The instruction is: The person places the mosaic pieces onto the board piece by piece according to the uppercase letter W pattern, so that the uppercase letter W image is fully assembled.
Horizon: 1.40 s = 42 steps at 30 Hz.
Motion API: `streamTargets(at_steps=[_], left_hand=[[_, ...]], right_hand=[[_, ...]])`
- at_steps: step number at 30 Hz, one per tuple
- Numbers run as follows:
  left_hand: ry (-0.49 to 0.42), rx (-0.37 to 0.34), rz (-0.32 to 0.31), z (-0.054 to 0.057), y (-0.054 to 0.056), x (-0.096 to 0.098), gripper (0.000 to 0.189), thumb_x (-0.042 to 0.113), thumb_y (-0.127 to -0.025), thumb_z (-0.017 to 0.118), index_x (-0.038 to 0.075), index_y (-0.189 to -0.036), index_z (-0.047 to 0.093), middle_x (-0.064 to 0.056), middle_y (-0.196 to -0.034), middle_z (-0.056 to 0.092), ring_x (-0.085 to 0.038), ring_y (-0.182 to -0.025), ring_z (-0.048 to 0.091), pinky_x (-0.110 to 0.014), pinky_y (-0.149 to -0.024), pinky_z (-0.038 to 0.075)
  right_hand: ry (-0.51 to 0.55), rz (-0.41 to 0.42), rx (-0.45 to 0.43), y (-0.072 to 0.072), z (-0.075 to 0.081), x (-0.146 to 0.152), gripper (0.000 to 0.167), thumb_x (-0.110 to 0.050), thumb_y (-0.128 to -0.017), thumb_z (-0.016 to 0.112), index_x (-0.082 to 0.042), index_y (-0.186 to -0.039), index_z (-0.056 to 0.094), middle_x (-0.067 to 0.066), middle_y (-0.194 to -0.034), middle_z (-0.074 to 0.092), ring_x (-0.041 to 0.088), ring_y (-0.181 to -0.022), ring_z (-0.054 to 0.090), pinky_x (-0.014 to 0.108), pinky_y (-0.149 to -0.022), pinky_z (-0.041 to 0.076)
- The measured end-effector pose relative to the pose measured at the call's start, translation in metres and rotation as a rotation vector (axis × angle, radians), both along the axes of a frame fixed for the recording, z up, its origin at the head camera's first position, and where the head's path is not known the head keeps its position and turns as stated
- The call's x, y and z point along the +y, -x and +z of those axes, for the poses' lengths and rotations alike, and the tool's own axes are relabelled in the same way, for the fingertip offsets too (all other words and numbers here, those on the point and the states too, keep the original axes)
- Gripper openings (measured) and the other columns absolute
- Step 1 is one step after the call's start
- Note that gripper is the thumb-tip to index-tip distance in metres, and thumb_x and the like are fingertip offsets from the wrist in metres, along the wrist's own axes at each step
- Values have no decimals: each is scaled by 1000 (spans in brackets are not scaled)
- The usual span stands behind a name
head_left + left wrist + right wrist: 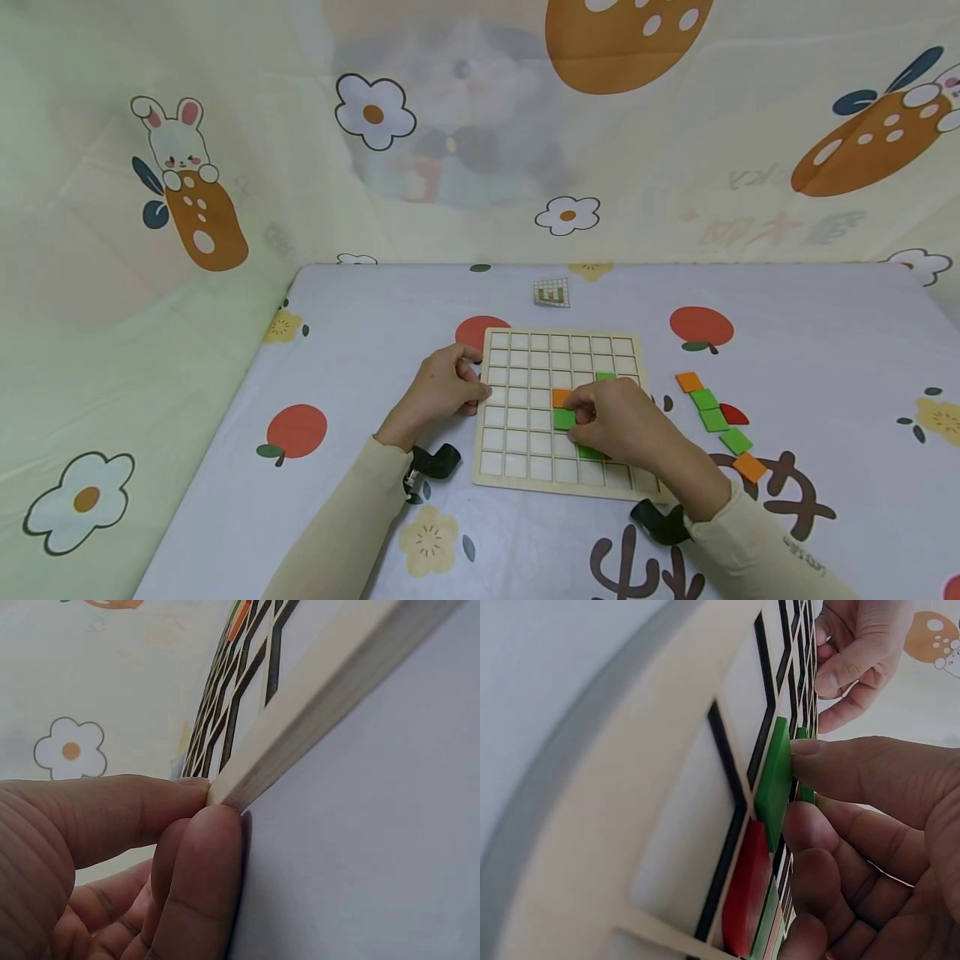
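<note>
Head view: grid board (517, 417) lies flat on the printed cloth (360, 358), between both hands.
Left hand (441, 385): thumb and finger hold the board's left rim, gap about as wide as the rim.
Right hand (618, 423): over the board's right half, fingers curled, thumb and forefinger tips slightly apart beside the green tile (564, 418); cannot tell if a tile is pinched, fingers hide it.
Seated tiles: orange tile (561, 397) one cell beyond that green; upper green tile (605, 376) farther out; right wrist view adds a lower green tile (775, 787) and a red tile (746, 892) side by side.
Loose tiles (715, 420): slanting line of five right of board, orange at both ends, three green between.
Board handling: looks like stiff, light wood; probably slides if nudged. Hold by rim.
Tile handling: thin, rigid, likely light and slick. Pinch opposite edges.
Edges: raised dividers (529, 392) could catch a tilted tile; black wrist camera (660, 522) sits just beside the near right corner.
Room: wide cloth left of left arm; picture card (551, 292) apart, beyond the far rim.
</note>
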<state>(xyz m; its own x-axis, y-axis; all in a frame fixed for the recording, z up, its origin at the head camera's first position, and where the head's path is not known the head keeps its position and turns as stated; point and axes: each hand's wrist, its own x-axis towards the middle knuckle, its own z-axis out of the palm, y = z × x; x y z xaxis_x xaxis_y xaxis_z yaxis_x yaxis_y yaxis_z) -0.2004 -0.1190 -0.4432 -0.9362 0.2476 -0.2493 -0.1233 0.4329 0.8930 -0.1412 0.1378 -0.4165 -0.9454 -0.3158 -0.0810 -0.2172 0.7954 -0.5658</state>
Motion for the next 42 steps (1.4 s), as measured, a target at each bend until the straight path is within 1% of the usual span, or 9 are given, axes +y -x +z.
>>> streamTargets(at_steps=[6, 15, 22, 28, 30, 33, 36, 40, 42], left_hand=[[0, 2, 1, 0, 0, 0, 45, 1, -88, 79, 0, -128, 59, -9, -86, 62, -15, -57, 63, -27, -58, 59], [1, 1, 0, 1, 0, 0, 45, 1, -88, 79, 0, -128, 59, -9, -86, 62, -15, -58, 63, -27, -58, 59], [2, -2, -2, 0, 0, 0, 46, 1, -88, 80, 1, -129, 59, -9, -86, 62, -15, -58, 63, -26, -58, 59], [12, 1, -3, -1, 1, 0, 46, 2, -89, 80, 2, -130, 59, -9, -87, 62, -15, -58, 63, -25, -57, 58], [13, 3, -5, -1, 2, 0, 46, 2, -89, 80, 1, -130, 59, -9, -87, 62, -15, -58, 63, -25, -57, 58], [15, 5, -4, -1, 2, 1, 46, 2, -89, 80, 2, -130, 59, -9, -87, 62, -15, -57, 63, -24, -56, 57], [13, 8, -5, -1, 2, 0, 46, 2, -89, 80, 2, -130, 59, -9, -87, 62, -15, -57, 62, -24, -56, 57], [9, 5, -5, -1, 2, 0, 46, 2, -89, 80, 1, -130, 59, -9, -87, 62, -15, -57, 62, -24, -57, 57], [10, 1, -3, -1, 1, 0, 46, 2, -89, 80, 2, -130, 60, -9, -87, 62, -15, -57, 62, -25, -57, 58]], right_hand=[[1, -5, -4, 0, 0, 0, 21, -4, -79, 84, -5, -100, 80, -5, -68, 59, 14, -68, 53, 28, -60, 43], [-9, -3, 19, -1, -2, -1, 20, -4, -79, 84, -6, -98, 80, -5, -66, 56, 13, -66, 51, 27, -56, 40], [-17, 3, 29, -2, -2, -1, 21, -5, -79, 83, -6, -99, 80, -4, -65, 54, 13, -66, 50, 28, -57, 39], [-12, -7, 17, -3, 0, -2, 23, -5, -79, 83, -6, -102, 80, -3, -67, 54, 14, -67, 50, 29, -58, 38], [-10, -11, 13, -3, 0, -1, 23, -7, -80, 84, -7, -102, 79, -2, -70, 55, 15, -69, 50, 29, -60, 39], [-11, -14, 23, -3, 2, 2, 25, -10, -81, 84, -8, -105, 79, -1, -80, 59, 17, -77, 53, 31, -65, 44], [-7, -32, 36, -3, 3, 10, 30, -14, -83, 84, -9, -112, 78, 3, -95, 66, 21, -87, 56, 35, -72, 49], [-6, -93, 54, -1, 5, 27, 37, -19, -87, 82, -7, -121, 76, 12, -114, 69, 28, -97, 61, 41, -79, 54], [-17, -134, 60, 1, 6, 39, 40, -21, -87, 82, -5, -124, 74, 15, -117, 68, 32, -100, 62, 44, -78, 56]])
